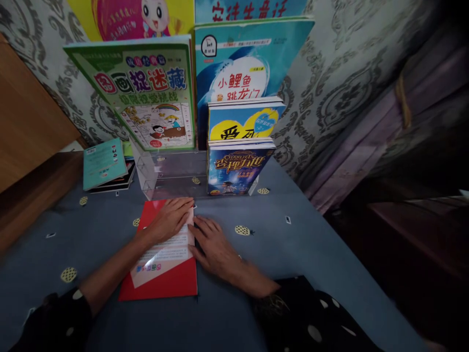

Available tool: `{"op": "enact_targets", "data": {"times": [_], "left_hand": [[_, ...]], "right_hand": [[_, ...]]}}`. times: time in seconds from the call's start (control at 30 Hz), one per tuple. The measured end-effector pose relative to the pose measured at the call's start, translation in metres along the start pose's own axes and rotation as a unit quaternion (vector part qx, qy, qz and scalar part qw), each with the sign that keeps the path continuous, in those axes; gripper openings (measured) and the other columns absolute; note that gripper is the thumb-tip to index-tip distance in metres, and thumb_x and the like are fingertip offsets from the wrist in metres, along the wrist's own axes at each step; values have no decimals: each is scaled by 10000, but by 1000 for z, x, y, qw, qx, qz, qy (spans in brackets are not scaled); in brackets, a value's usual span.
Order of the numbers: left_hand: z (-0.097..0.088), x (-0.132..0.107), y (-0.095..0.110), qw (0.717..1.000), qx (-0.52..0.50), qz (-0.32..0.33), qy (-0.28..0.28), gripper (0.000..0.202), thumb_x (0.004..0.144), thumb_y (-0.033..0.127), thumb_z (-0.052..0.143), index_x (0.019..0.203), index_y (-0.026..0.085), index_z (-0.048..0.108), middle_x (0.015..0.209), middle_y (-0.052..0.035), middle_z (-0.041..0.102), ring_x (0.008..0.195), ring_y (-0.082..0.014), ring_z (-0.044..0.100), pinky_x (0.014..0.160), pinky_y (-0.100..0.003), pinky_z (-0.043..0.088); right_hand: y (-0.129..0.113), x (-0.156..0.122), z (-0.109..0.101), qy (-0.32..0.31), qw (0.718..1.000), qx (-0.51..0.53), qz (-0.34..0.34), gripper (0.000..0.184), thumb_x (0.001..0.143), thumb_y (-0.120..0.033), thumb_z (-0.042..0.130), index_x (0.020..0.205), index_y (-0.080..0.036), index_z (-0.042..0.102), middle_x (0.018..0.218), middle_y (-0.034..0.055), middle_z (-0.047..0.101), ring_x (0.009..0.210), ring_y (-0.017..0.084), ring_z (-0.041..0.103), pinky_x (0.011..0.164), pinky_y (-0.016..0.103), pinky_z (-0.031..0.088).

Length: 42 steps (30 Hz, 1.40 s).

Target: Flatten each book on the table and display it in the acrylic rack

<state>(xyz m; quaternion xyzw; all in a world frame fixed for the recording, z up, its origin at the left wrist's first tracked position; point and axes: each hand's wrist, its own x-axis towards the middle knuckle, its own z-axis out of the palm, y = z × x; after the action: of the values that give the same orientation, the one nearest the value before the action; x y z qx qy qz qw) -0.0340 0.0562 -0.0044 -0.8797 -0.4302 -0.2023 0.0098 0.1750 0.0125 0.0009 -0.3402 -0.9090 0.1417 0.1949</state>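
A red book (172, 283) with a pale text panel lies closed and flat on the table, its printed title upside down to me. My left hand (166, 220) rests flat across the book's upper part, fingers stretched toward its top right corner. Beside the right edge of the book is my right hand (216, 249), palm down, with its fingers spread and the fingertips touching that edge. Neither hand is closed around anything. Part of the cover is hidden under my left hand and forearm.
Behind the book stands a clear stepped rack (172, 188) holding a green picture book (157, 93), a teal book (252, 54), yellow-and-blue books (244, 120) and dark blue books (238, 168). A small book stack (104, 164) lies left. The blue tablecloth (293, 264) ends at right.
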Motion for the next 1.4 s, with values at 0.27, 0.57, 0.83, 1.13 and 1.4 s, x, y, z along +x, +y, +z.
{"op": "enact_targets", "data": {"times": [0.27,0.57,0.83,1.13,1.4], "left_hand": [[-4,-4,2,999,-34,18,-11,389,1031,248,372,1396,213,500,1384,-94,591,1289,-221,528,1036,-432,435],[-10,-11,11,998,-60,22,-7,392,1039,249,373,1413,216,487,1376,-100,598,1285,-215,538,1046,-439,441],[-11,-7,14,998,-29,54,22,376,1039,238,360,1363,195,545,1255,-117,661,1178,-243,603,993,-455,476],[-9,-12,11,997,-26,64,17,353,1014,203,390,1294,150,598,1208,-133,669,1151,-266,600,976,-486,487],[-15,-28,26,997,-38,58,-17,359,1005,196,398,1302,153,595,1288,-132,635,1229,-266,561,1020,-484,462]], "right_hand": [[2,1,2,3,1000,6,-2,472,935,-302,546,1347,-72,532,1414,221,515,1342,316,431,1120,520,359],[15,3,6,76,991,109,6,447,933,-201,468,1376,-145,503,1352,170,588,1274,270,518,1068,490,422],[44,52,13,100,985,140,12,465,913,-99,409,1348,-198,541,1261,113,654,1165,235,592,1004,437,473],[56,63,20,80,989,121,-10,400,938,-104,417,1289,-192,587,1198,98,683,1110,220,609,1001,416,458],[51,62,17,68,993,93,-13,387,936,-119,439,1289,-160,593,1220,110,678,1140,231,590,1009,397,443]]}}
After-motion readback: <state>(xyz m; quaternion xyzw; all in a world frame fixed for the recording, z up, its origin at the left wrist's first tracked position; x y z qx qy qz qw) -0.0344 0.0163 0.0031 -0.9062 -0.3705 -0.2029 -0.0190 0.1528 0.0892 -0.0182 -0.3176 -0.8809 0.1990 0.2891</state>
